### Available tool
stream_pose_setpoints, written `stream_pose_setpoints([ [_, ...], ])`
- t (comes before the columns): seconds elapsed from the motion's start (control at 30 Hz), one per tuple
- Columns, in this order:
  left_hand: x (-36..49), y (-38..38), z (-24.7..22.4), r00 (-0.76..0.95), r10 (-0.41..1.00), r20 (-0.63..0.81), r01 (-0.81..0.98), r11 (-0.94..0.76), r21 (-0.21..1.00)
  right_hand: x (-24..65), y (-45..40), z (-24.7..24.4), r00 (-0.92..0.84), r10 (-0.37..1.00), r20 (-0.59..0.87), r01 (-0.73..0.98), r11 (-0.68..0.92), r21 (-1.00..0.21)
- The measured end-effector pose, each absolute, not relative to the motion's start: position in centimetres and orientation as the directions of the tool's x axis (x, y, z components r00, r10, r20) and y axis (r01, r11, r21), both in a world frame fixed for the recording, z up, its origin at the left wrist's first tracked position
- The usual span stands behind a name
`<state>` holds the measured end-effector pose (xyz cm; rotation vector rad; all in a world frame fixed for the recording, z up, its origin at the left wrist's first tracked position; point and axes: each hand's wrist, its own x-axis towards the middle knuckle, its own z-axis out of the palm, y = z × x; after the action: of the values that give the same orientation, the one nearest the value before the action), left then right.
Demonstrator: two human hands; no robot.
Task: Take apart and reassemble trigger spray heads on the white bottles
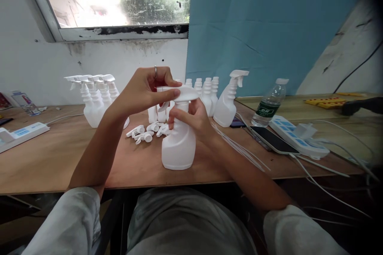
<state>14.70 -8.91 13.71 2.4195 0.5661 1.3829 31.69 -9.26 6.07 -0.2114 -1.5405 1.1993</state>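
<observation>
A white spray bottle [178,149] stands upright on the table in front of me, near the front edge. On its neck sits a white trigger sprayer head [188,94], its nozzle pointing left. My left hand [155,85] pinches this head from the nozzle side, thumb in front and fingers above and behind. Around the neck and upper body of the bottle my right hand [194,119] is closed. Several loose white trigger pieces [145,133] lie on the table just left of the bottle. Whether the head is fully seated I cannot tell.
Several bottles with sprayer heads [95,103] stand at the left; another [227,101] stands right of centre, beside several headless bottles [206,93]. Thin white tubes [239,149] lie to the right, near a water bottle [267,105], a phone [273,140] and a power strip [299,137].
</observation>
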Motion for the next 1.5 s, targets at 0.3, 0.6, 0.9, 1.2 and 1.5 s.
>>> stream_pose_setpoints([
  [0.3, 14.6, -8.8, 13.7, 0.49, 0.46, 0.74, 0.213, -0.887, 0.41, 31.5, -9.5, 6.3, -0.35, 0.679, 0.646, -0.442, 0.488, -0.753],
  [0.6, 14.6, -8.8, 13.7, 0.512, 0.449, 0.732, 0.201, -0.891, 0.406, 31.6, -9.5, 6.0, -0.35, 0.7, 0.623, -0.431, 0.47, -0.77],
  [0.9, 14.6, -9.4, 13.7, 0.488, 0.573, 0.659, 0.231, -0.813, 0.535, 31.6, -9.3, 5.9, -0.366, 0.695, 0.619, -0.432, 0.463, -0.774],
  [1.2, 14.6, -9.2, 13.7, 0.488, 0.568, 0.663, 0.186, -0.81, 0.557, 31.6, -9.1, 6.0, -0.375, 0.681, 0.629, -0.397, 0.495, -0.773],
  [1.5, 14.3, -9.5, 9.9, 0.262, 0.58, 0.771, 0.195, -0.814, 0.546, 31.8, -8.7, 6.8, -0.468, 0.704, 0.534, -0.339, 0.414, -0.845],
])
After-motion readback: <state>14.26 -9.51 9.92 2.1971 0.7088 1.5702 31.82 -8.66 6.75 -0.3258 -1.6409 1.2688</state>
